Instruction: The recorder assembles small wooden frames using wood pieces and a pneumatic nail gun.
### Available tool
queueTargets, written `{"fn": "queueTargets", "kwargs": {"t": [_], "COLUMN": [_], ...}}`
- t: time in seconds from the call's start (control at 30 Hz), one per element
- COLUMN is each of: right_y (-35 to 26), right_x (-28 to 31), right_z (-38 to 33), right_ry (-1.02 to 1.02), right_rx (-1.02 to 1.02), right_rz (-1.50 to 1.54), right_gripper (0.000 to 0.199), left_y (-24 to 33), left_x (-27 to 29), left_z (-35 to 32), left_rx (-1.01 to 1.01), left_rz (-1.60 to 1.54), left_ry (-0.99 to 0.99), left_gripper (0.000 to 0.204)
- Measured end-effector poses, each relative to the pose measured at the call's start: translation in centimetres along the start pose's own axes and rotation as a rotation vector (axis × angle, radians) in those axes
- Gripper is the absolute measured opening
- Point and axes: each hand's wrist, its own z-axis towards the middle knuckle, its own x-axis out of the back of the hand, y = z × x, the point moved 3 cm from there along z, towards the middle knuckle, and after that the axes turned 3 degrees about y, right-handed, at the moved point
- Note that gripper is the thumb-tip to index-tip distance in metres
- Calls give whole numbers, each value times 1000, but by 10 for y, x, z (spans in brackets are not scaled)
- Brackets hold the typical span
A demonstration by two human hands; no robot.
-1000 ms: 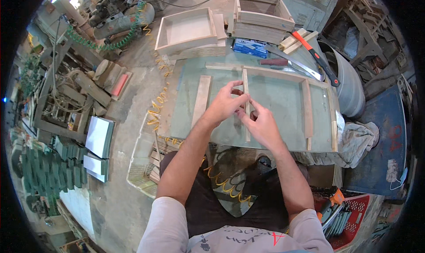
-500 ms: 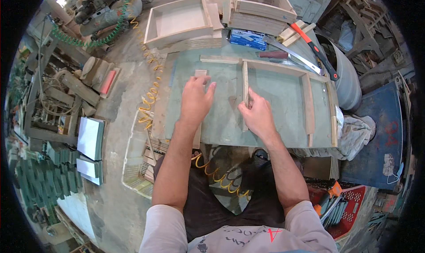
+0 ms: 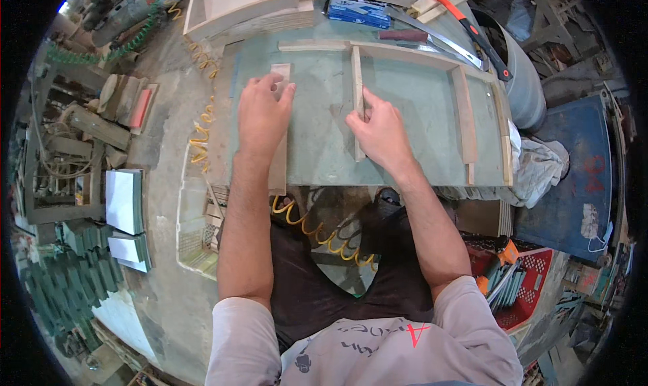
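Observation:
My left hand is over a loose wooden strip lying lengthwise at the left of the green-grey worktable. Its fingers are bent and the thumb stands apart, with nothing gripped between them. My right hand is closed, thumb and fingers pinching the middle slat of a wooden frame. That slat meets the frame's long rail at the far end. A second slat and an end piece join the rail farther right.
Beyond the frame lie a handsaw with an orange-black handle, a dark-red-handled tool and a blue box. A wooden drawer box stands far left. A yellow coiled hose hangs before my legs; a red crate holds tools at right.
The whole view has shifted, so the table and frame appear higher in the picture. My left hand has moved slightly left against the strip, baring more of it. My right hand keeps its pinch.

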Motion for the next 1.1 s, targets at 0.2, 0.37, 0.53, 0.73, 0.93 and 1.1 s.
{"fn": "queueTargets", "kwargs": {"t": [0.2,0.37,0.53,0.73,0.93,1.1], "right_y": [5,0,-1,-3,3,-3], "right_x": [-9,-6,-2,-3,-6,-6], "right_z": [2,0,-2,-2,1,2], "right_ry": [10,20,8,16,22,-9], "right_rx": [80,99,83,82,63,63], "right_rz": [32,5,-2,-7,16,-15], "right_gripper": [57,41,38,39,52,55], "left_y": [-10,-6,-3,-10,-15,-14], "left_x": [1,5,5,4,9,9], "left_z": [-1,-1,-3,-4,-1,-2], "left_rx": [46,46,38,75,144,175], "left_rz": [37,65,100,128,101,142], "left_ry": [-45,-38,-11,-11,-31,-61], "left_gripper": [38,40,42,45,48,52]}}
